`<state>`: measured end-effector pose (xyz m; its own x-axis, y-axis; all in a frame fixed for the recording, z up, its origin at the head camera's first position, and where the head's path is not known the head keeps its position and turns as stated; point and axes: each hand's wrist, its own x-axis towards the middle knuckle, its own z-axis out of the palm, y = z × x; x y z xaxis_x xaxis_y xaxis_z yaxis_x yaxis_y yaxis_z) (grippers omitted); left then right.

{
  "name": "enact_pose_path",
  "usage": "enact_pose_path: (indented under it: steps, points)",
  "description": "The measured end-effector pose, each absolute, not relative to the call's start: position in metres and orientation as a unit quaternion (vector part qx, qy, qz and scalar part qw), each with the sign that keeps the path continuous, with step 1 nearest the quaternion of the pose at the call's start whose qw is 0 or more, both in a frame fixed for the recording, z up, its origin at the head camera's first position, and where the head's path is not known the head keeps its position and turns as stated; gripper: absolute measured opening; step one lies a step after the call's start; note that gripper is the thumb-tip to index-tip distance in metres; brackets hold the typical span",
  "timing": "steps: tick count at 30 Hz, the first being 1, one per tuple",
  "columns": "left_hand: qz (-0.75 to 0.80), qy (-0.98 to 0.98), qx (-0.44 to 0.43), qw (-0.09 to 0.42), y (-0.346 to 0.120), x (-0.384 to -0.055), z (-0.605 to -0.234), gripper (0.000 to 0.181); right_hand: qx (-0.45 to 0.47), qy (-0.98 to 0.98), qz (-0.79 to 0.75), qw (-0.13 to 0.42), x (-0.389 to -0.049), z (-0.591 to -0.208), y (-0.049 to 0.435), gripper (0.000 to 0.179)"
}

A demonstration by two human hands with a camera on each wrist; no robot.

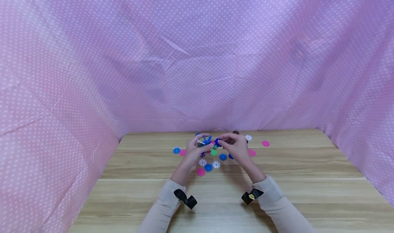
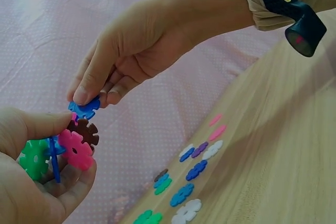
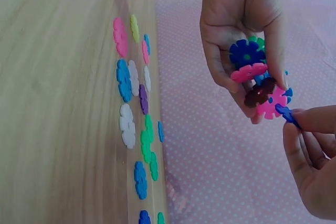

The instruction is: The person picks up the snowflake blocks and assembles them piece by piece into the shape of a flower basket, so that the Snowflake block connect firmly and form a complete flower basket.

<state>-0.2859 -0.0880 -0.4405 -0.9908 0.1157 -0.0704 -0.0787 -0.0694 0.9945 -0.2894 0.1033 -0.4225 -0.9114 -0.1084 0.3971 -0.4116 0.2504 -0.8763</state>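
Note:
My left hand (image 1: 192, 155) holds a cluster of interlocked plastic snowflake discs above the table. In the left wrist view the cluster includes a pink disc (image 2: 75, 150), a brown disc (image 2: 86, 131) and a green disc (image 2: 34, 159), with blue pieces between them. Thumb and fingers of my right hand (image 1: 239, 150) pinch a dark blue snowflake disc (image 3: 287, 116). Its edge meets a pink disc (image 3: 269, 107) at the cluster's near end in the right wrist view. The left palm hides part of the cluster.
Loose snowflake discs lie scattered on the wooden table (image 1: 215, 205) below the hands, among them a white disc (image 1: 216, 164), a blue disc (image 1: 208, 167) and a pink disc (image 1: 265, 143). Pink dotted cloth (image 1: 197, 89) hangs behind and along both sides.

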Motion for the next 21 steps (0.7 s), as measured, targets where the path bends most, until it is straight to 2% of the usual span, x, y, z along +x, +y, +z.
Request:
enact_pose_path:
  steps: [5, 13, 21]
  points:
    - [0.727, 0.684, 0.016, 0.056, -0.087, -0.285, -0.44, 0.045, 0.179, -0.776, 0.591, 0.133, -0.29, -0.423, 0.103, 0.009]
    - [0.715, 0.696, 0.045, 0.043, -0.083, -0.28, -0.439, 0.047, 0.19, -0.779, 0.589, 0.094, -0.292, -0.421, 0.111, 0.012]
    - [0.737, 0.675, 0.012, 0.043, -0.078, -0.277, -0.435, 0.055, 0.16, -0.77, 0.615, 0.056, -0.288, -0.415, 0.116, 0.017]
